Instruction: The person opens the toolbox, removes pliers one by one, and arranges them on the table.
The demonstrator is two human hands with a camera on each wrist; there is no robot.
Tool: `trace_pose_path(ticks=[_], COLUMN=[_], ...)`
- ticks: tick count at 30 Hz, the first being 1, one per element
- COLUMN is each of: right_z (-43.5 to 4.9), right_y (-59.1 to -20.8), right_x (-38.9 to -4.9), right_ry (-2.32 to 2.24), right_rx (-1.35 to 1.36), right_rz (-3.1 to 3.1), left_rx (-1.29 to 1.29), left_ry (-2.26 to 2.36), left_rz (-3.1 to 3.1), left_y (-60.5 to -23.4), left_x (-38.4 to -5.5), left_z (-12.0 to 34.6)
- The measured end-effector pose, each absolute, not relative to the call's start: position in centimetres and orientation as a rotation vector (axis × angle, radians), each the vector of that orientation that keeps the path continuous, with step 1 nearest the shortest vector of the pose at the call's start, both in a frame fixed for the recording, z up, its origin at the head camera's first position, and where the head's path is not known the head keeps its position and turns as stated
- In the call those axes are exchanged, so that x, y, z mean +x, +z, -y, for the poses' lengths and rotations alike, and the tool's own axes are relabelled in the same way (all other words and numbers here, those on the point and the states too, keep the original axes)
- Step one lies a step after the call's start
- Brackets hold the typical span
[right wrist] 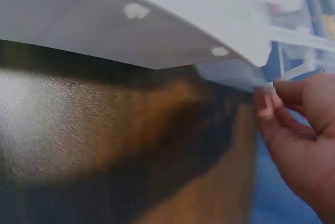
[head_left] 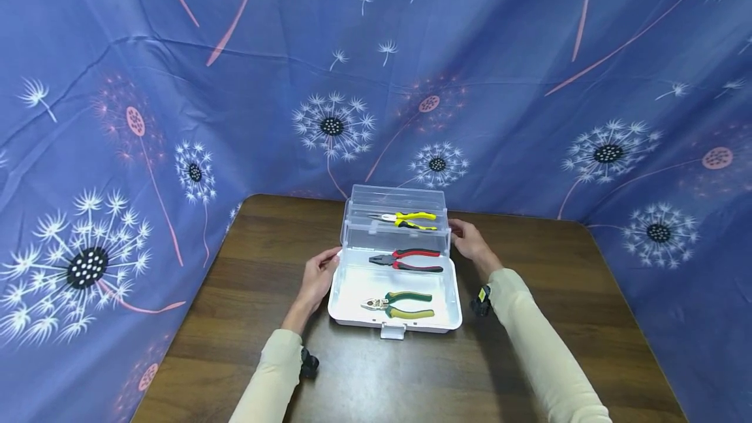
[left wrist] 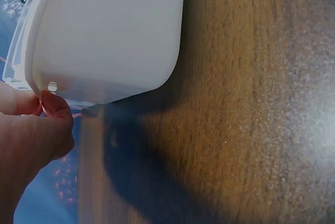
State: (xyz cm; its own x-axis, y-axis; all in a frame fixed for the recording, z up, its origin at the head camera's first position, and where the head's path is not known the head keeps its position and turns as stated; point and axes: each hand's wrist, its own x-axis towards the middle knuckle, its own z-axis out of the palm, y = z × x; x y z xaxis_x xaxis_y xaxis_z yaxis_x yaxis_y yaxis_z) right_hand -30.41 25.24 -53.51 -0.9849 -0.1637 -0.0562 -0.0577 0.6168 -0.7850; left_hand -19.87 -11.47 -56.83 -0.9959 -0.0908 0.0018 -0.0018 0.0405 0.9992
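A white toolbox (head_left: 455,299) with a raised clear lid (head_left: 399,196) stands on the table. On its white floor lie pliers with green-and-yellow handles (head_left: 405,312) and, behind them, pliers with red-and-black handles (head_left: 411,253). Yellow-and-black long-nose pliers (head_left: 414,217) sit higher, at the clear rear part. My left hand (head_left: 319,274) pinches the rim at the back left corner; in the left wrist view its thumb and finger (left wrist: 55,103) meet there. At the back right, my right hand (head_left: 470,243) pinches a clear edge, with thumb and fingertips (right wrist: 267,101) close together; the exact grip is blurred.
The brown wooden table (head_left: 376,384) runs under the box and both arms. A blue dandelion-print cloth (head_left: 264,116) hangs behind and at both sides. The box's front latch (head_left: 392,331) hangs down over the front edge.
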Motion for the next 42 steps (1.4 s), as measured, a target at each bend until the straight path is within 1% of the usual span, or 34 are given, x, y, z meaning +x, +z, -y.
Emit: trace_pose_path(ticks=[10,14,19,24,26,35,39,42], right_z=[-24.4,-23.9,-22.1,-19.9,-19.2,-17.4,-16.7,-16.2], right_y=[-47.8,-46.0,-44.5,-44.4,-44.7,-46.3,-46.5,-46.4], right_x=[-30.2,-30.1,-30.0,-30.1,-30.1,-30.2,-30.2,-30.2], right_ry=[-1.275,-1.254,-1.235,-1.23,-1.234,-1.126,-0.956,-0.843], right_rx=[-0.217,-0.279,-0.437,-0.578,-0.624,-0.779,-0.856,-0.863], right_rz=[-2.8,-2.807,-2.812,-2.776,-2.753,-2.717,-2.784,-2.837], left_rx=[0.13,0.139,0.126,0.131,0.134,0.143,0.144,0.148], left_ry=[-2.125,-2.151,-2.172,-2.182,-2.195,-2.213,-2.218,-2.219], left_rz=[2.209,2.21,2.204,2.239,2.232,2.218,2.206,2.189], left_y=[-56.7,-56.6,-55.8,-53.2,-52.9,-53.2,-54.6,-55.9], left_x=[-19.7,-19.8,-19.6,-18.5,-18.3,-18.5,-19.2,-19.7], left_z=[11.9,11.9,11.9,11.8,11.7,11.4,11.4,11.4])
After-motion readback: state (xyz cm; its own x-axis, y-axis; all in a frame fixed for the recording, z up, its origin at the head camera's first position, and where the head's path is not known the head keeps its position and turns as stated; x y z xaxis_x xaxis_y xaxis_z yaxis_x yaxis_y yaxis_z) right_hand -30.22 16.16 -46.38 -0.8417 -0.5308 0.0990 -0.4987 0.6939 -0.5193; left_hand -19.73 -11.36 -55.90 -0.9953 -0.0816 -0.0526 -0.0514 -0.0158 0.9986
